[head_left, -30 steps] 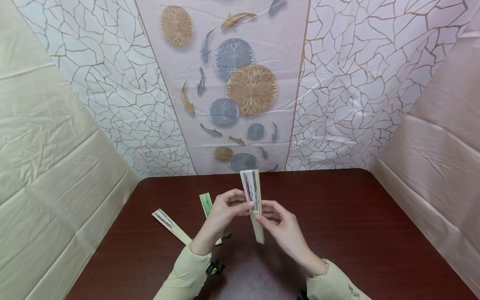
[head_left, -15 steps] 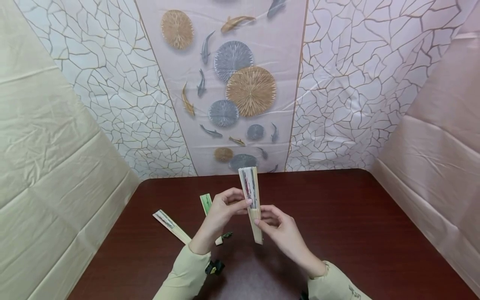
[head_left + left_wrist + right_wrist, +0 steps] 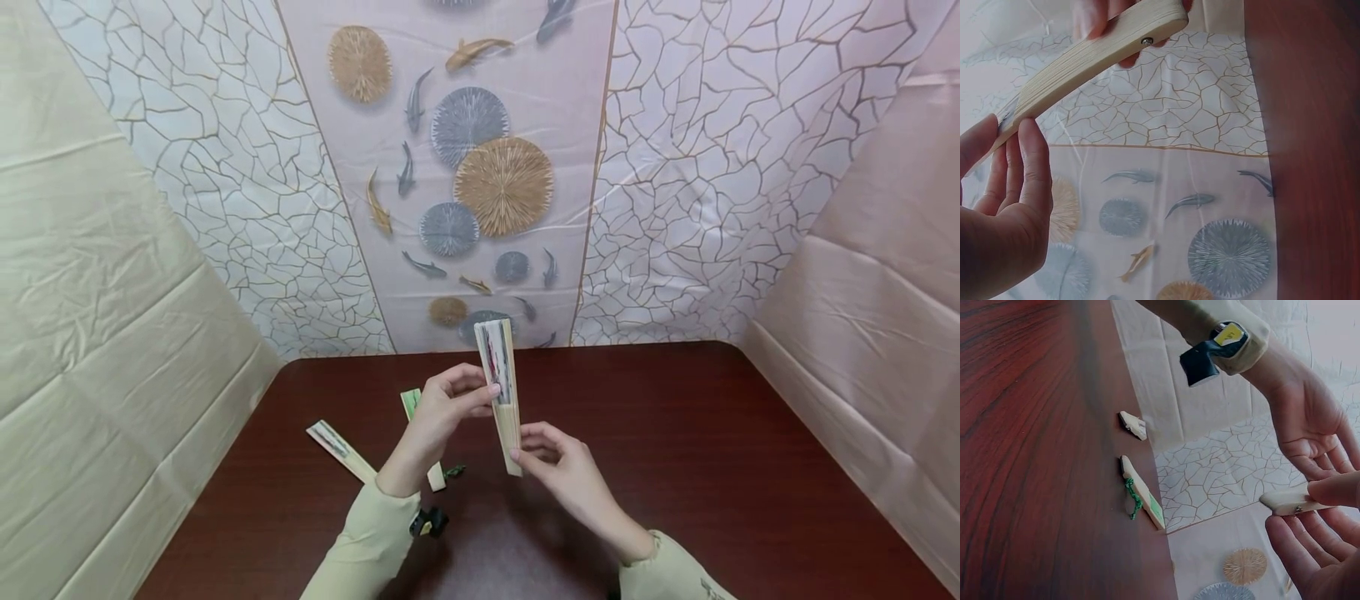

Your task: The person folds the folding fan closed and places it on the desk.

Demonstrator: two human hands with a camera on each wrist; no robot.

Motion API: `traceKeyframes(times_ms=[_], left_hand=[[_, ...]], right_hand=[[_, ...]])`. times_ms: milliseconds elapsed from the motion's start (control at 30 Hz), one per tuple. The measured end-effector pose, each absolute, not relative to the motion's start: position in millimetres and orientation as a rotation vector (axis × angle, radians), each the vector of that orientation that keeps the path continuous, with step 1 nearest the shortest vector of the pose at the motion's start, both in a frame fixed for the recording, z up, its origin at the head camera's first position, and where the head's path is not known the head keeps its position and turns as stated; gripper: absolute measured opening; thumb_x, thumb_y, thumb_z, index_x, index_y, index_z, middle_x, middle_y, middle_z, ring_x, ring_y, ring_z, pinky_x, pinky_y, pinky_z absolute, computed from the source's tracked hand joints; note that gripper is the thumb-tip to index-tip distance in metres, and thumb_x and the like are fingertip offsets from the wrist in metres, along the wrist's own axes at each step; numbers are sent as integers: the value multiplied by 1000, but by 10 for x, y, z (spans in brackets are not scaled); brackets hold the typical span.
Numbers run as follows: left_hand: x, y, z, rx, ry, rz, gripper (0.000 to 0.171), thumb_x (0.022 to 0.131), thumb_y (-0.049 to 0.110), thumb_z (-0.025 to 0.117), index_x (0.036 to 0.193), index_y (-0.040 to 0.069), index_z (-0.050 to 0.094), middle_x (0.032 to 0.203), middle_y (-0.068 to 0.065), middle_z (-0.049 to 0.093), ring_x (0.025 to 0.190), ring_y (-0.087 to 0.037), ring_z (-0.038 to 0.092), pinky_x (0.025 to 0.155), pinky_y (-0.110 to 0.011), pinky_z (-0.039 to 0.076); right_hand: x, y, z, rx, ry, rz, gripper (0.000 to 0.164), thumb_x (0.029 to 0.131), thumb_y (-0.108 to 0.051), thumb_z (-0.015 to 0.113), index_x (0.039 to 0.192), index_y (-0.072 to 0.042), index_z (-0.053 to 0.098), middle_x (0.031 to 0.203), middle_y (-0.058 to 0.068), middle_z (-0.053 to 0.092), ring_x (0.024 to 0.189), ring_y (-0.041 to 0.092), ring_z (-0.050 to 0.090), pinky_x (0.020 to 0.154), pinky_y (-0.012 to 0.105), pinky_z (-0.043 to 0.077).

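Note:
A folded hand fan [image 3: 508,427] stands nearly upright above the table, its pale ribs below and its grey and red printed leaf on top. My left hand [image 3: 441,410] pinches it around the lower part of the leaf, thumb in front. Lower down, my right hand [image 3: 564,468] pinches the ribs near the narrow end. A small metal rivet [image 3: 1147,42] shows at that end in the left wrist view. Behind my left arm lie two more folded fans: a green-leafed fan [image 3: 409,402] with a green tassel [image 3: 1133,499], and a white-leafed fan [image 3: 339,444], partly hidden.
The dark red-brown table [image 3: 660,433] extends around both hands. A patterned curtain [image 3: 675,208] hangs behind its far edge, with plain cloth [image 3: 112,333] at the sides. A black wrist camera [image 3: 429,522] sits on my left sleeve.
My left hand has lifted the fan slightly up. My right hand has slid down along the ribs toward the narrow end. The two fans on the table have stayed in place.

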State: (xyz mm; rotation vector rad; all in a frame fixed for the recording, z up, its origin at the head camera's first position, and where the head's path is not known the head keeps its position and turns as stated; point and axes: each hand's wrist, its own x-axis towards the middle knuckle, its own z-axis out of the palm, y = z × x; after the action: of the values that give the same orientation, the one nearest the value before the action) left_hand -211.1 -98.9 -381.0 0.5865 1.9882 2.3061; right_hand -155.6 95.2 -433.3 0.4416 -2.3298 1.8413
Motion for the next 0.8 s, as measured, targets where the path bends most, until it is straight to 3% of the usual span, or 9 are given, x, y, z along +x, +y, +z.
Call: traceKeyframes(times_ms=[400,800], left_hand=[[-2204,-937,-3668,630,2029,2228,20,93,12,73,108,0,69,99,-8,72,86,-20,69,83,-44,60],[-2416,-796,-3696,586,2039,2182,24,94,14,71,111,-3,68,99,-7,71,83,-19,68,83,-42,60]], right_hand=[[-1610,1021,-4392,471,-2262,2010,29,91,-5,74,116,5,65,102,20,72,85,20,72,76,34,61],[-1700,1081,-4432,341,-2246,2024,25,89,1,74,112,6,67,93,15,69,79,17,69,74,30,61]])
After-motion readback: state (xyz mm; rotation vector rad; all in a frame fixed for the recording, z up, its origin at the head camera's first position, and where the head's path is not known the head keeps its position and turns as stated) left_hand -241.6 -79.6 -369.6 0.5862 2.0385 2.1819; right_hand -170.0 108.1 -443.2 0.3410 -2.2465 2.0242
